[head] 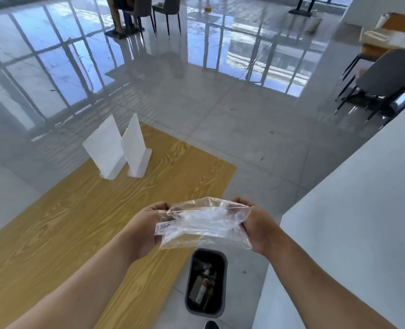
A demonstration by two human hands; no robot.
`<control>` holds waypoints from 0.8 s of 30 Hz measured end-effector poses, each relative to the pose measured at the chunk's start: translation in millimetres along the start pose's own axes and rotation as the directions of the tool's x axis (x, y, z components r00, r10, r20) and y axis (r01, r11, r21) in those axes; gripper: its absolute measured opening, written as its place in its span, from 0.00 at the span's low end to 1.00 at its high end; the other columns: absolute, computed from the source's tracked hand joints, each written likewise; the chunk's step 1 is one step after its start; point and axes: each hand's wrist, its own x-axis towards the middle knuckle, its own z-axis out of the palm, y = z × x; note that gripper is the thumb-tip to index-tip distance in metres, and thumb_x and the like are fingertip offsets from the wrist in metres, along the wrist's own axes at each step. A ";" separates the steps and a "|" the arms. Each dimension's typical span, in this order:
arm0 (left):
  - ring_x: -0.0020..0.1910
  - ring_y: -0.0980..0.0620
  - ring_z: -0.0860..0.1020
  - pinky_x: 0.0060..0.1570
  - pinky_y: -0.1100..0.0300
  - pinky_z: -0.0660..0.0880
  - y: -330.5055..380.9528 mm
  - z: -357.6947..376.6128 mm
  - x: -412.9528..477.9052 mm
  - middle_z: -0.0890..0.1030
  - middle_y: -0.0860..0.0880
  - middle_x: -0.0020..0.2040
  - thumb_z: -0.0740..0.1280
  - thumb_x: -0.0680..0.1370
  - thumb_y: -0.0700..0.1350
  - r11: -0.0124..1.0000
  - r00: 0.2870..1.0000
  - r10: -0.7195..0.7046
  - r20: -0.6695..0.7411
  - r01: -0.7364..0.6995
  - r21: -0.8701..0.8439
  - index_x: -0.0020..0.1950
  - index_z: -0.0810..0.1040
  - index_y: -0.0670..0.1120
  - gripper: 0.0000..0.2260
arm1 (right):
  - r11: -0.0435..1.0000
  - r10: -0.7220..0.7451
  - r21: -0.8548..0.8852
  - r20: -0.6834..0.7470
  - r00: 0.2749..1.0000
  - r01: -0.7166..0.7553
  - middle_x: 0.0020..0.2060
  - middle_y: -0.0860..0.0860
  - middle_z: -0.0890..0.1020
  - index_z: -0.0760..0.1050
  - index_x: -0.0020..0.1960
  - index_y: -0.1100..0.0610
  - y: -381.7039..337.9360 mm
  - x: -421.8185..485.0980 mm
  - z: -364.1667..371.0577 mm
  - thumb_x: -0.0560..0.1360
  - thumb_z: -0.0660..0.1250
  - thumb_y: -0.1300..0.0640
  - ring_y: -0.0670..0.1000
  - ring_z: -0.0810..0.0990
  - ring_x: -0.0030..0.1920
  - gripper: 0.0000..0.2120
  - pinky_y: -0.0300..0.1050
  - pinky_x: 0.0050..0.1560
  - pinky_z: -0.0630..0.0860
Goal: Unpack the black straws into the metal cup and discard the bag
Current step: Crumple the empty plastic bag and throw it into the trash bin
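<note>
A clear plastic bag is stretched between both hands above the floor. My left hand grips its left end and my right hand grips its right end. No straws show inside the bag. Directly below it on the floor stands a dark grey waste bin, open at the top, with some rubbish inside. Neither the black straws nor the metal cup is in view.
A wooden table lies to the left, with two white upright card stands on its far part. A white counter rises on the right. Chairs stand further back on the glossy floor. A shoe tip shows at the bottom.
</note>
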 end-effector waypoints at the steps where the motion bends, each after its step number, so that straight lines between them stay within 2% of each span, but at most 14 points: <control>1: 0.44 0.41 0.78 0.41 0.52 0.71 -2.0 1.1 2.2 0.84 0.37 0.52 0.68 0.77 0.35 0.999 1.000 -0.007 0.030 0.005 0.048 0.59 0.82 0.34 0.12 | 1.000 -0.004 -0.007 -0.020 1.000 0.004 0.42 0.63 0.80 0.82 0.49 0.66 0.2 -1.0 -3.0 0.80 0.59 0.75 0.61 0.79 0.39 0.13 0.54 0.43 0.78; 3: 0.38 0.41 0.75 0.40 0.52 0.69 -5.2 2.1 6.3 0.80 0.38 0.46 0.71 0.72 0.48 0.999 0.995 -0.025 0.095 0.022 0.035 0.53 0.86 0.36 0.18 | 1.000 -0.001 0.026 -0.039 0.999 0.002 0.39 0.63 0.81 0.81 0.48 0.67 0.5 -2.5 -10.9 0.80 0.58 0.74 0.60 0.83 0.34 0.13 0.48 0.35 0.81; 5: 0.33 0.46 0.77 0.38 0.53 0.70 -9.1 3.2 12.3 0.83 0.41 0.42 0.66 0.76 0.60 0.998 0.992 -0.054 0.111 0.057 -0.024 0.49 0.85 0.37 0.24 | 0.992 0.042 0.116 -0.017 0.999 -0.039 0.31 0.59 0.81 0.79 0.39 0.63 1.7 -3.9 -17.4 0.80 0.58 0.69 0.56 0.83 0.29 0.15 0.43 0.29 0.79; 7: 0.32 0.48 0.77 0.39 0.52 0.69 -13.3 4.5 19.1 0.85 0.43 0.41 0.61 0.80 0.66 0.995 0.995 -0.059 0.084 0.053 0.079 0.52 0.84 0.37 0.31 | 0.989 0.080 0.129 -0.051 0.995 -0.073 0.30 0.55 0.79 0.77 0.36 0.60 6.1 -0.8 -27.2 0.81 0.58 0.61 0.53 0.80 0.28 0.17 0.42 0.29 0.76; 9: 0.34 0.51 0.75 0.40 0.53 0.70 -18.1 7.3 25.6 0.84 0.49 0.40 0.67 0.79 0.63 0.961 0.997 -0.029 0.065 0.010 0.277 0.55 0.86 0.39 0.26 | 0.995 0.089 0.054 -0.054 0.995 -0.086 0.33 0.55 0.81 0.79 0.37 0.59 13.0 2.3 -35.4 0.80 0.64 0.57 0.53 0.79 0.32 0.14 0.46 0.35 0.74; 11: 0.36 0.53 0.77 0.39 0.58 0.74 -21.5 9.2 31.7 0.84 0.51 0.42 0.76 0.77 0.48 0.904 0.997 0.012 0.070 -0.041 0.427 0.56 0.87 0.46 0.10 | 0.992 0.077 -0.093 -0.046 0.996 -0.081 0.37 0.56 0.81 0.83 0.46 0.58 22.1 5.0 -43.4 0.79 0.69 0.65 0.53 0.79 0.35 0.07 0.49 0.38 0.73; 12: 0.38 0.54 0.80 0.39 0.58 0.77 -24.8 8.8 36.6 0.85 0.50 0.45 0.77 0.77 0.41 0.879 0.997 0.035 0.071 -0.065 0.473 0.58 0.86 0.49 0.11 | 0.981 0.069 -0.180 -0.054 0.996 -0.078 0.39 0.56 0.81 0.83 0.53 0.57 26.8 6.5 -46.8 0.79 0.69 0.69 0.52 0.79 0.35 0.09 0.47 0.38 0.75; 14: 0.40 0.54 0.81 0.42 0.58 0.82 -31.9 10.9 45.7 0.86 0.46 0.51 0.76 0.75 0.33 0.833 0.994 0.101 0.033 -0.102 0.544 0.62 0.82 0.54 0.21 | 0.923 0.065 -0.375 -0.085 0.994 -0.092 0.41 0.56 0.80 0.80 0.63 0.55 35.0 9.4 -52.5 0.77 0.73 0.69 0.49 0.80 0.35 0.18 0.43 0.36 0.78; 15: 0.39 0.55 0.80 0.42 0.60 0.82 -35.4 12.6 49.5 0.86 0.46 0.51 0.74 0.75 0.32 0.802 0.989 0.146 0.022 -0.131 0.583 0.63 0.81 0.55 0.23 | 0.867 0.064 -0.487 -0.094 0.993 -0.102 0.42 0.55 0.80 0.80 0.63 0.55 37.7 10.6 -54.3 0.74 0.75 0.67 0.49 0.80 0.37 0.19 0.44 0.38 0.77; 17: 0.35 0.57 0.78 0.38 0.61 0.79 -44.3 14.6 60.4 0.86 0.48 0.47 0.71 0.76 0.32 0.736 0.978 0.207 0.038 -0.182 0.652 0.62 0.80 0.56 0.22 | 0.681 0.069 -0.723 -0.088 0.994 -0.111 0.38 0.50 0.79 0.82 0.53 0.56 44.6 15.7 -57.6 0.69 0.75 0.60 0.50 0.76 0.39 0.12 0.46 0.39 0.73; 19: 0.33 0.58 0.77 0.34 0.62 0.75 -51.1 16.8 70.1 0.86 0.54 0.41 0.69 0.77 0.33 0.657 0.971 0.227 0.072 -0.207 0.725 0.60 0.80 0.57 0.20 | 0.493 0.079 -0.863 -0.077 0.994 -0.106 0.31 0.41 0.77 0.79 0.44 0.54 52.1 21.4 -58.7 0.71 0.75 0.57 0.45 0.74 0.33 0.05 0.43 0.35 0.73; 20: 0.31 0.60 0.76 0.32 0.63 0.74 -54.3 17.1 74.6 0.85 0.56 0.40 0.69 0.78 0.34 0.615 0.969 0.231 0.087 -0.214 0.759 0.60 0.80 0.58 0.19 | 0.436 0.067 -0.896 -0.064 0.996 -0.087 0.31 0.40 0.78 0.78 0.43 0.52 55.6 24.7 -57.9 0.71 0.74 0.56 0.43 0.74 0.31 0.05 0.42 0.34 0.74; 22: 0.29 0.60 0.74 0.30 0.62 0.73 -59.3 19.0 82.0 0.86 0.56 0.42 0.68 0.79 0.37 0.544 0.965 0.238 0.114 -0.230 0.807 0.60 0.79 0.60 0.19 | 0.389 0.039 -0.921 -0.017 0.999 -0.031 0.40 0.40 0.81 0.78 0.50 0.46 62.8 31.0 -55.6 0.71 0.74 0.52 0.41 0.78 0.36 0.09 0.39 0.37 0.77; 24: 0.29 0.56 0.76 0.31 0.55 0.75 -63.7 22.0 88.2 0.86 0.51 0.42 0.68 0.79 0.39 0.468 0.959 0.249 0.137 -0.243 0.850 0.59 0.79 0.62 0.18 | 0.379 0.037 -0.925 0.028 0.999 0.012 0.50 0.39 0.80 0.72 0.65 0.39 71.3 36.0 -51.5 0.73 0.73 0.49 0.40 0.79 0.45 0.22 0.37 0.41 0.75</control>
